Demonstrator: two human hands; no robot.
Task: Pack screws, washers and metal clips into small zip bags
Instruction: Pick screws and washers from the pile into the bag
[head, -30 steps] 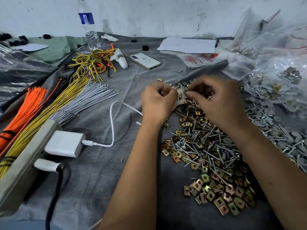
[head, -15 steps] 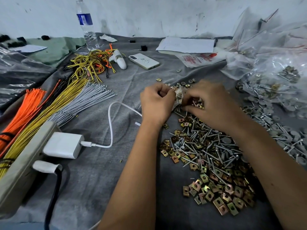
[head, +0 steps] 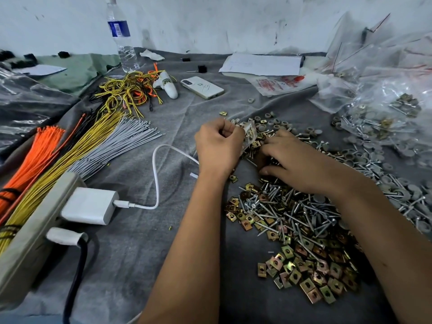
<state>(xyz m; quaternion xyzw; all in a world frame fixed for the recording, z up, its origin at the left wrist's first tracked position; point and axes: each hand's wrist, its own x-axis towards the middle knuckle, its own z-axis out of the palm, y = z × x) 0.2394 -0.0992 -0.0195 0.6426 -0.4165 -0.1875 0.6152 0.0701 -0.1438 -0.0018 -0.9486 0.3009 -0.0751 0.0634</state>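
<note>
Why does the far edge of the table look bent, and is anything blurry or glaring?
Head view: the wide-angle lens bows the water bottle and stretches the forearms at the bottom edge. Light is soft and even, with only faint shadows under the left hand and right hand. The plastic bags on the right catch bright glare. The screw pile stays fairly sharp.

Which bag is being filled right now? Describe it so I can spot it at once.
Start at the heap of screws and brass clips on the grey cloth, then follow it up to the left hand. The bag is the small clear pouch pinched there, already holding brass clips. Unlike the big bags at far right, it is tiny and hand-held.
</note>
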